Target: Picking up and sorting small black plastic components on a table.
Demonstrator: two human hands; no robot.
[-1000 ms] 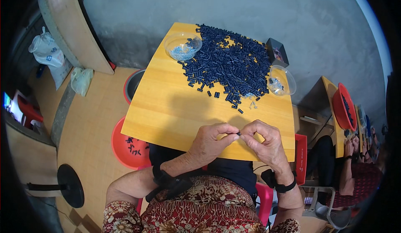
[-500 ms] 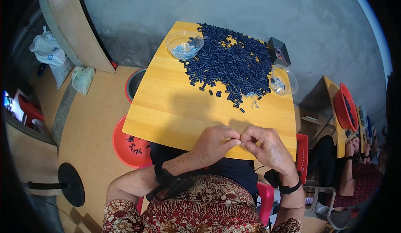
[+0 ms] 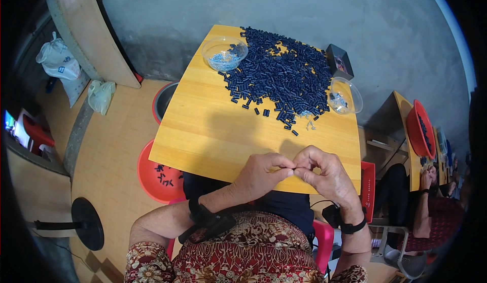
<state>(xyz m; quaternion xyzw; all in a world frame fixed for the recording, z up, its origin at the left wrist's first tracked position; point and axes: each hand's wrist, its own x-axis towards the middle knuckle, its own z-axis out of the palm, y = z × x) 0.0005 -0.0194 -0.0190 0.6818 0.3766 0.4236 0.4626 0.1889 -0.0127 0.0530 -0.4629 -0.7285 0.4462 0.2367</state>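
Over the near edge of the yellow wooden table (image 3: 203,141), my left hand (image 3: 263,174) and my right hand (image 3: 325,174) meet fingertip to fingertip. Both are closed in a pinch. Whatever lies between the fingertips is too small and too covered to make out. Beyond them spreads a large heap of small dark cylindrical pieces (image 3: 281,75). A few small silvery pieces (image 3: 310,125) lie at the heap's near side. A clear round bowl (image 3: 224,55) with small bluish-silver parts stands at the far left. Another clear bowl (image 3: 346,96) with a few silvery parts is at the right.
Right of the heap stands a dark box (image 3: 340,62). A red basin (image 3: 157,179) with dark pieces sits low at the left, below the table. At the far right a person's hand (image 3: 431,175) works by another table with a red basin (image 3: 420,131).
My right hand has turned slightly, its fingers rising a little and coming closer against the left fingertips. My left hand stays nearly in place.
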